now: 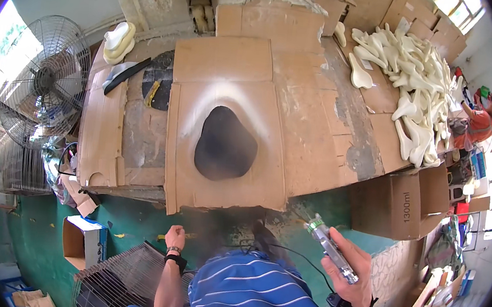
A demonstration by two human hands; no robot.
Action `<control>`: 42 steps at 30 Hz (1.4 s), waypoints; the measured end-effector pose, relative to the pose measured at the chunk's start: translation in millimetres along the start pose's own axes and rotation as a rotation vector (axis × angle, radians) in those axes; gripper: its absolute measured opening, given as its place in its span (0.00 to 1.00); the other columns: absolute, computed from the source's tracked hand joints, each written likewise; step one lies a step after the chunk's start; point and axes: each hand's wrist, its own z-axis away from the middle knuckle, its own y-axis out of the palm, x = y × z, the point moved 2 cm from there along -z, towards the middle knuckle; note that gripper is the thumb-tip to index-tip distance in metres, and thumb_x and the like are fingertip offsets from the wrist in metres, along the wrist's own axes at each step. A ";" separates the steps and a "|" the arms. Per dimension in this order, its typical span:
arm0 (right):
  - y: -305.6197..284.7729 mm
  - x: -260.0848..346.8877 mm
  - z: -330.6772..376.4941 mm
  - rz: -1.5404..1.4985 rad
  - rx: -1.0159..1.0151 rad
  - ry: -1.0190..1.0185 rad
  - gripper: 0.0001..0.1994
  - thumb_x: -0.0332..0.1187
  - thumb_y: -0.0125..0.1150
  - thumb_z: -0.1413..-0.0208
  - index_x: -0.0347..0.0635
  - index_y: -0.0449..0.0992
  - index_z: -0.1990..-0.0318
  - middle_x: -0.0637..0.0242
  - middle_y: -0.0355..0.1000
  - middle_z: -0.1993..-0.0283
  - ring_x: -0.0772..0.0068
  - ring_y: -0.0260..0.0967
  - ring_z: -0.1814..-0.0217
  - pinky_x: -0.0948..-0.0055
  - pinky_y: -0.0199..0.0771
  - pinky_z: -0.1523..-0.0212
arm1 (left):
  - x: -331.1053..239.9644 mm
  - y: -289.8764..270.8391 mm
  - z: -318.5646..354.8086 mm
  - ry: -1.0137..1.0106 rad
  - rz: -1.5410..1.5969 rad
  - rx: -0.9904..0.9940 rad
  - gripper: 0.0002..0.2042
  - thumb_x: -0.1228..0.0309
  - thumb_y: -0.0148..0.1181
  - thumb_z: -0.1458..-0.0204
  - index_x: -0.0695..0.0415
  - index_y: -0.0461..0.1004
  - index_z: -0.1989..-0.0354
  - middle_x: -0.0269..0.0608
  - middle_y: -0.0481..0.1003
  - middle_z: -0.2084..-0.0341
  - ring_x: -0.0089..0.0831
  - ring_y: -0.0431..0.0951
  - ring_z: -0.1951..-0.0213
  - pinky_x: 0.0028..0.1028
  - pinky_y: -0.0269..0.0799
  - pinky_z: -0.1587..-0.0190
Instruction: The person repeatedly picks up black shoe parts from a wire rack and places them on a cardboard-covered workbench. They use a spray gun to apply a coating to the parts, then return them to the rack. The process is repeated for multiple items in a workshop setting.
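Observation:
My right hand [353, 270] is wrapped round a silvery metal spray gun [332, 249] with a green part at its far end. A thin black hose runs near it toward my body. My left hand [175, 238] is closed in a fist in front of the table's near edge; what it holds, if anything, is hidden. Ahead of both hands, a dark rounded-triangle shape [226, 145] shows on a cardboard sheet [182, 192]. White spray haze [222, 91] marks the cardboard round its far side. Whether that shape is a separate piece or paint, I cannot tell.
Cream saddle-shaped foam pieces [411, 69] are heaped at the table's far right. A black-and-white saddle [123, 75] and stacked cream pieces [118, 42] lie left. A large fan [47, 78], a cardboard box [393, 208] and a wire rack [119, 278] surround the table. A person [477, 121] is far right.

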 end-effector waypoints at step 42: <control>-33.0 -53.0 -3.2 -0.106 0.101 0.003 0.31 0.20 0.72 0.57 0.36 0.76 0.40 0.53 0.78 0.65 0.55 0.77 0.68 0.68 0.74 0.67 | -192.8 16.0 -67.8 0.218 0.286 -0.273 0.11 0.67 0.65 0.45 0.58 0.80 0.55 0.45 0.81 0.67 0.41 0.81 0.64 0.38 0.77 0.58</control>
